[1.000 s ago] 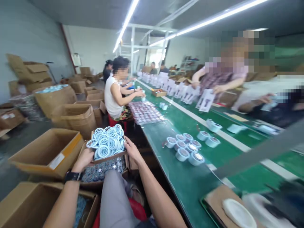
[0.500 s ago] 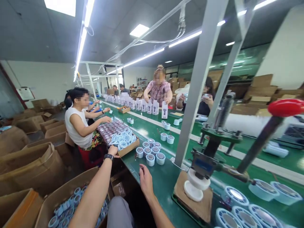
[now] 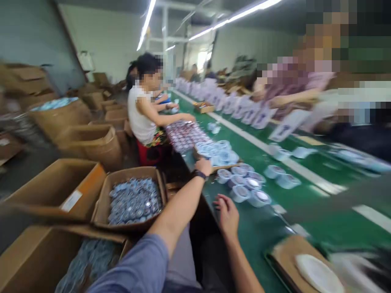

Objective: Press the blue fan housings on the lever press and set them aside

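Observation:
My left hand [image 3: 203,165], a dark band on its wrist, is closed on the near edge of a shallow cardboard tray [image 3: 227,166]. Light-blue plastic rings [image 3: 218,151] are heaped in that tray. Over the table's near edge, my right hand [image 3: 226,209] holds nothing, its fingers loosely bent and apart. Just beyond it stands a group of round light-blue cups [image 3: 241,192] with greyish round tops. Behind the tray lies a block of small reddish and silvery parts [image 3: 186,136].
Open cardboard boxes [image 3: 130,173] with blue parts stand at my left. A co-worker in a white top [image 3: 139,110] sits further along the green table [image 3: 247,228]. White printed boxes [image 3: 259,118] line the far side. A press base [image 3: 290,252] is at lower right.
My view has swung left and down, blurring the right side. The press has mostly left the picture and more floor boxes show. My left hand stays at the tray's edge.

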A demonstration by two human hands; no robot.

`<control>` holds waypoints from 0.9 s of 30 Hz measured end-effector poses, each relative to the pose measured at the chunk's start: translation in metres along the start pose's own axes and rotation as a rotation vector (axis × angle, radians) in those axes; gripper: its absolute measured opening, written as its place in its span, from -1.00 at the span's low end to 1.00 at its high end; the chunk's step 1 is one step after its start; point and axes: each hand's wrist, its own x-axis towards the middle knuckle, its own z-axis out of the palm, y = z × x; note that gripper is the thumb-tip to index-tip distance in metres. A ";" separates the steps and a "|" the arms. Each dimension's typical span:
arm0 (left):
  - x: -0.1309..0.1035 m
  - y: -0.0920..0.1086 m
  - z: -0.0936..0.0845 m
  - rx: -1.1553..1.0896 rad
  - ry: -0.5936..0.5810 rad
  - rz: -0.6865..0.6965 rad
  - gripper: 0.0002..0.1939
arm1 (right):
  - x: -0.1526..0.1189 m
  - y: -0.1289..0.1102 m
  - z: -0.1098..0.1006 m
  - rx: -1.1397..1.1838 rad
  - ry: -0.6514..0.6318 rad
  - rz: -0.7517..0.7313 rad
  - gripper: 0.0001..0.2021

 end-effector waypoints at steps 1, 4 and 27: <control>0.003 -0.005 0.007 -0.024 0.017 -0.087 -0.60 | 0.001 0.001 -0.001 -0.005 -0.013 0.019 -0.41; 0.008 -0.018 0.029 -0.086 0.075 -0.230 -0.42 | 0.006 0.005 -0.001 -0.048 -0.042 0.045 -0.40; 0.059 0.084 0.052 -0.083 -0.160 0.791 -0.67 | -0.028 0.028 0.037 -0.131 0.119 -0.111 -0.86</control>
